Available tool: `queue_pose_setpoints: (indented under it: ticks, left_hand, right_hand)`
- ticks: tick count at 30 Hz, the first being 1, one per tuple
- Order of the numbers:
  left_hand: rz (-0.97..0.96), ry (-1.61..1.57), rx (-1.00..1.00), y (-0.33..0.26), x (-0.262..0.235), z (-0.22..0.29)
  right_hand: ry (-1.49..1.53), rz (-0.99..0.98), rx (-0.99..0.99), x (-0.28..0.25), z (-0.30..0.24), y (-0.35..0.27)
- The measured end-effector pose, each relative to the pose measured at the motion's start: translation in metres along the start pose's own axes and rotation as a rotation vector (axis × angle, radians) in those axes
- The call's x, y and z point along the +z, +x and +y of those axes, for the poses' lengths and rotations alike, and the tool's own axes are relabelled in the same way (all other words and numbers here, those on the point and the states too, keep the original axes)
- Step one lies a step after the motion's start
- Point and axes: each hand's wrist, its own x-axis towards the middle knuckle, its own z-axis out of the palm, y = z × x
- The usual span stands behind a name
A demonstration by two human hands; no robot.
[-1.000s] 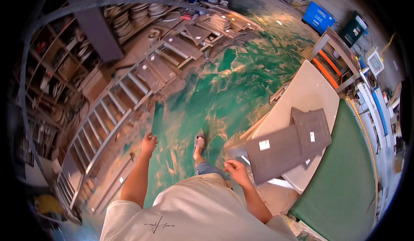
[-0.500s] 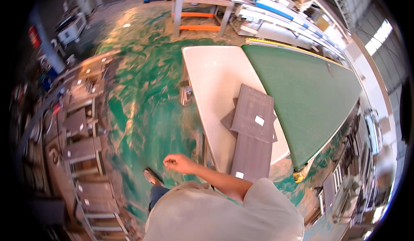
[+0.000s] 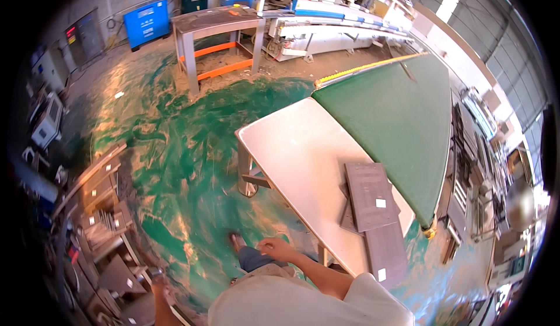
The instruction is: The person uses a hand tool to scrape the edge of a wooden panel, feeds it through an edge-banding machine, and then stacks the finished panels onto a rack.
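Observation:
My right hand [image 3: 276,249] is held in front of my body with its fingers curled in, left of the pale-topped table. Whatever it may hold is hidden. At the lower left my left hand [image 3: 160,285] shows beside the dark panels on a low rack; its fingers are too blurred to read. Several dark brown boards [image 3: 368,200] with small white labels lie in a crooked stack on the pale table [image 3: 291,145], one hanging over its near edge. Neither hand touches them.
A green-topped table [image 3: 391,110] adjoins the pale one. Ahead stand a workbench [image 3: 219,20] with orange rails, a blue cabinet [image 3: 146,24] and a long white machine [image 3: 326,37]. Racked dark panels [image 3: 119,276] line the left. The green floor [image 3: 186,180] is dusty.
The view has turned left, and I have moved along the table. My left hand has come into sight at the lower left. My right hand stays curled before me.

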Motion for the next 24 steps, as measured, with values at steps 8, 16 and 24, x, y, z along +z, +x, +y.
queue_pose_setpoints:
  ticks: [8,16,24]
  left_hand:
    - [-0.251,-0.160,0.356,0.132,0.108,0.264]
    - [-0.642,0.962,0.740,0.204,0.216,0.347]
    - [-0.779,1.140,0.442,0.332,0.246,0.561]
  right_hand:
    - [-0.038,0.185,0.242,-0.042,-0.008,0.175]
    - [-0.086,0.428,0.018,-0.174,-0.153,0.394]
    - [0.038,0.643,0.182,-0.204,-0.174,0.542]
